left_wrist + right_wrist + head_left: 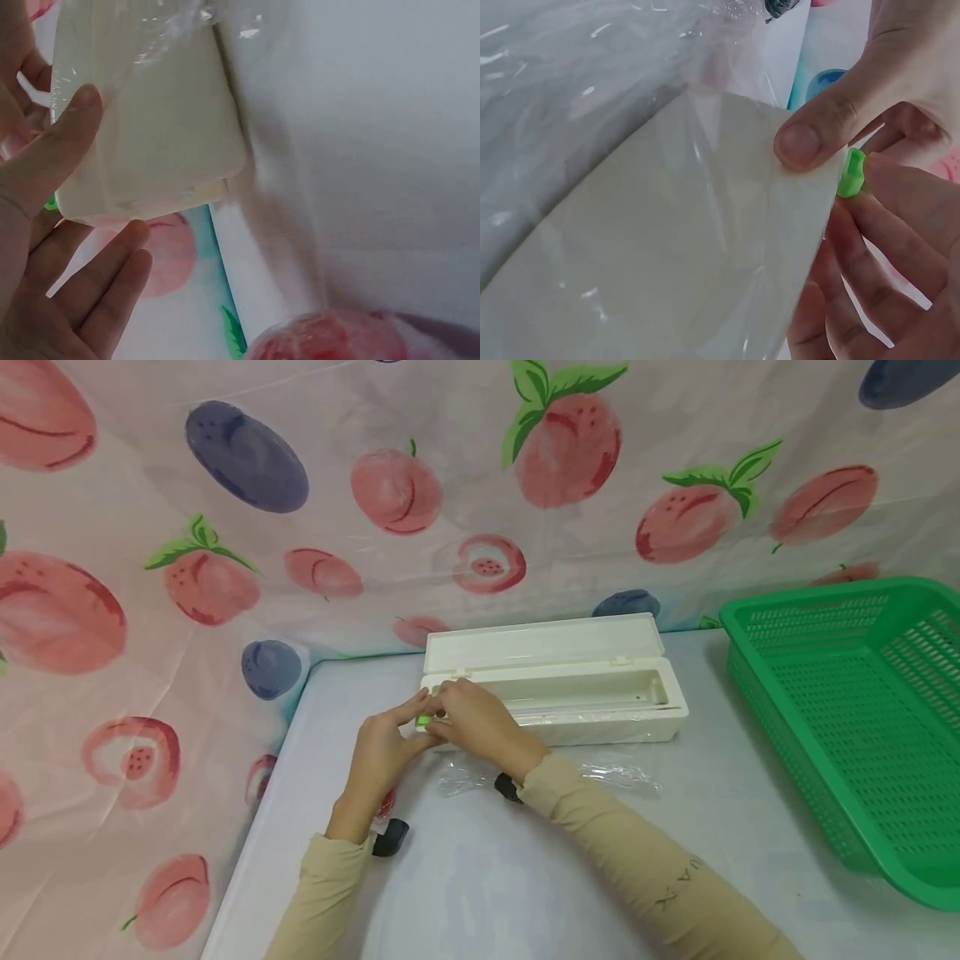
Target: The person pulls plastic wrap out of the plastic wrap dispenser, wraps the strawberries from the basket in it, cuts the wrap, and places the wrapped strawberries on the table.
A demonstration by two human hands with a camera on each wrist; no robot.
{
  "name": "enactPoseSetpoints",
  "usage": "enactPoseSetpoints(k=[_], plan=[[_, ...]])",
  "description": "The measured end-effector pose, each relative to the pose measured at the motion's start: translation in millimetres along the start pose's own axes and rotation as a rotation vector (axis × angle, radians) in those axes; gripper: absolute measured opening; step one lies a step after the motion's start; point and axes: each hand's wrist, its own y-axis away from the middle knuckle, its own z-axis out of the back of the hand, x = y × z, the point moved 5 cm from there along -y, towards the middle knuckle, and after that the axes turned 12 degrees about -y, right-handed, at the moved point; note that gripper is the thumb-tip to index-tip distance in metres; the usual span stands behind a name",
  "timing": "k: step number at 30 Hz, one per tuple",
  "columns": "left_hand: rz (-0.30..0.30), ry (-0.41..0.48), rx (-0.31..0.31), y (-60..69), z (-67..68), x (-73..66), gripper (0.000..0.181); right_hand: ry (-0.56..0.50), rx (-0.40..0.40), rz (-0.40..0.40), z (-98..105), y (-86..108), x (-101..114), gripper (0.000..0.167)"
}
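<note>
A white cling film dispenser box [622, 729] lies lengthwise at the back of the table, its long lid [540, 642] raised. My left hand [377, 752] holds the box's left end, thumb on the front face and fingers around the end in the left wrist view. There, my right hand [480, 718] pinches a small green slider [852, 172] at the top edge; its fingertips are partly hidden in the head view. Clear cling film [622, 774] hangs over the front and lies crumpled on the table before the box.
To the right stands a large green plastic basket [832, 735]. Behind the white-covered table [480, 877] hangs a fruit-print cloth [465, 435]. Black wrist-camera parts [391, 838] sit at the cuffs.
</note>
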Motion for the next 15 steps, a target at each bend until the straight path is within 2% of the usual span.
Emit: enactPoseSetpoints(k=[7,15], plan=[[-0.006,-0.009,-0.039,0.9,-1.0,-2.1,0.066,0.059,-0.046,0.004,-2.5,-4.2,5.0,0.010],[-0.004,-0.005,-0.057,1.7,-0.5,-0.7,0.066,0.095,-0.055,0.009,-5.0,-4.9,7.7,0.014]])
